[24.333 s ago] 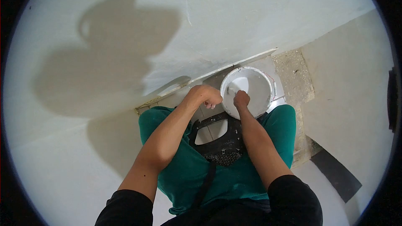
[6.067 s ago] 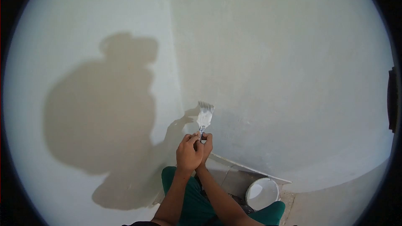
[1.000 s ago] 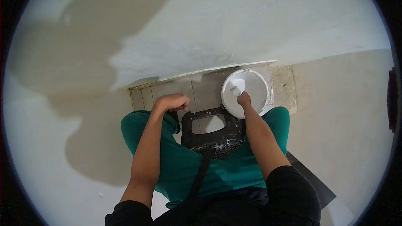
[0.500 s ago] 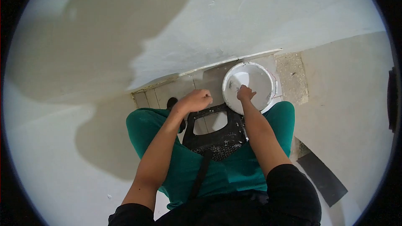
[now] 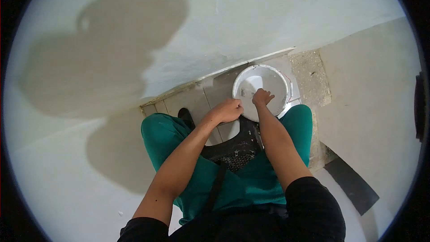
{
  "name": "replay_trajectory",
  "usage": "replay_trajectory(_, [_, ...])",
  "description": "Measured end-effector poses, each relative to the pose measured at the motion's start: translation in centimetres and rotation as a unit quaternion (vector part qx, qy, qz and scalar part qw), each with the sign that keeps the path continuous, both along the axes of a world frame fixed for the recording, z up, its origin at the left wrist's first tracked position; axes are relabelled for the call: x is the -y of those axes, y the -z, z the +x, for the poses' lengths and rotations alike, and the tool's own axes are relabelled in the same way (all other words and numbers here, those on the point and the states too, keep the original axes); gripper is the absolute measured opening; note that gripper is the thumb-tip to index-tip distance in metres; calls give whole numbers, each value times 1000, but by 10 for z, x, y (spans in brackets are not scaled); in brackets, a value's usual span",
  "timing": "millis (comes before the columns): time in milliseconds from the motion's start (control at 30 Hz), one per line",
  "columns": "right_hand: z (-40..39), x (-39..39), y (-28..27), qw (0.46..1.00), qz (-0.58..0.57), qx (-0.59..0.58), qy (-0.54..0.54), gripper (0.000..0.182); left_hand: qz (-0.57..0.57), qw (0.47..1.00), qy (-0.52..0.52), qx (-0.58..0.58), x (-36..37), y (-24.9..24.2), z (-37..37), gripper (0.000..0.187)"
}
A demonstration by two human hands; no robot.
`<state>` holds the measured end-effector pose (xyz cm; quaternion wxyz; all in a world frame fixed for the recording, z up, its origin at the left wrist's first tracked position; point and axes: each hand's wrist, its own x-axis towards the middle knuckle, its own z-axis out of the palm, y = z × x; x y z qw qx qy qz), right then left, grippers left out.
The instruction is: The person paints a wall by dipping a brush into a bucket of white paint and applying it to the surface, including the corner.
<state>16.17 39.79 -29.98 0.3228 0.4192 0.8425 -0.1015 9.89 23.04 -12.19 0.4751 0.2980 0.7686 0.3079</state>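
A round white bucket [image 5: 286, 77] with a whitish content stands on the floor beyond a black, paint-spotted stool [image 5: 239, 145]. Over the bucket's opening is my right hand [image 5: 262, 97], its fingers bent around something I cannot make out. My left hand [image 5: 229, 110] is closed at the near left rim of the bucket, above the stool's far edge. Whatever it may hold is hidden by its fingers. A dark tool-like patch shows inside the bucket, left of my right hand, too small to name.
A pale wall [image 5: 224, 18] rises beyond the bucket, with a large shadow at left. Floor tiles [image 5: 186, 101] run along its foot. A dark shoe [image 5: 185, 117] is left of the stool. At right lie a rough patch [image 5: 311, 74] and a dark flat strip [image 5: 351, 186].
My left hand has moved right, up to the bucket's rim. My right hand stays over the bucket. The view has shifted slightly.
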Motion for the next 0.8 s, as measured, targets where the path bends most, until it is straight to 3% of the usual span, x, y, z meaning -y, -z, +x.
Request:
replay_trajectory(100, [-3, -7, -9, 999, 24, -15, 33, 36, 7, 1000, 21, 6, -4, 1, -1, 26])
replay_trajectory(400, [6, -45, -51, 978, -56, -34, 197, 41, -54, 996, -45, 60, 8, -38, -18, 25])
replay_trajectory(467, [13, -64, -34, 992, -111, 33, -41, 40, -36, 996, -33, 71, 19, -39, -25, 28])
replay_trajectory(500, [15, -72, -26, 975, -134, 69, -162, 40, -27, 996, -30, 76, 26, -38, -29, 29])
replay_trajectory(567, [18, -78, -28, 961, -195, 45, -190, 36, -34, 995, -41, 87, 43, -36, -33, 30])
replay_trajectory(633, [12, -63, -60, 954, -273, 2, -122, 32, -29, 997, -37, 61, 62, -40, -35, 30])
replay_trajectory(667, [8, -47, -84, 946, -319, -29, -39, 31, -22, 999, -26, 30, 72, -44, -35, 30])
replay_trajectory(733, [-2, -14, -88, 898, -410, -138, -75, 27, -24, 999, -25, -2, 92, -56, -36, 31])
replay_trajectory(800, [-17, 32, -92, 868, -463, -172, -58, 26, -43, 998, -40, -2, 116, -70, -35, 32])
